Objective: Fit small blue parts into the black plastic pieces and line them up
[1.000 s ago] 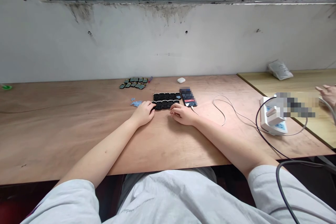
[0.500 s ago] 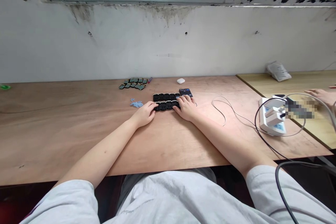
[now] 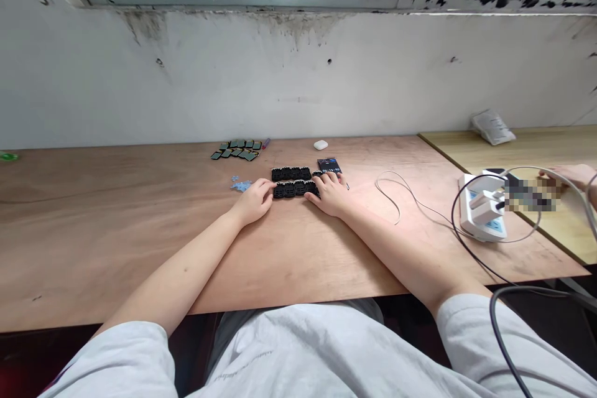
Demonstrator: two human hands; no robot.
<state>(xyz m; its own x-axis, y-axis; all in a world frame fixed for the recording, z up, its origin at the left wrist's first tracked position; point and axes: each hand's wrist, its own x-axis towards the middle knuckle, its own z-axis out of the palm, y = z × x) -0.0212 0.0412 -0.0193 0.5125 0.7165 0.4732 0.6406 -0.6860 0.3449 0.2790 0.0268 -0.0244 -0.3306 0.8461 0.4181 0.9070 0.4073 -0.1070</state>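
Observation:
Two rows of small black plastic frames [image 3: 291,181] lie on the plywood table [image 3: 116,224]. My left hand [image 3: 254,199] rests at their left end, its curled fingertips touching the near row. At the right end my right hand [image 3: 329,191] lies flat with its fingers spread over the frames, and it covers the lower part of a dark phone [image 3: 329,166] whose screen is lit. A cluster of small green chips [image 3: 237,149] lies farther back on the left. A little heap of pale blue bits [image 3: 240,185] sits just left of my left hand.
A white earbud case [image 3: 320,145] lies behind the phone. A thin white cable [image 3: 396,196] loops to a white power strip [image 3: 480,214] with black cables at the right. Another person's hand [image 3: 571,175] rests on the adjoining lighter table beside a white packet [image 3: 492,125].
My right hand slid forward and right onto the frames' right end and over the phone. The other person's hand at the far right shifted slightly. My left hand stayed put.

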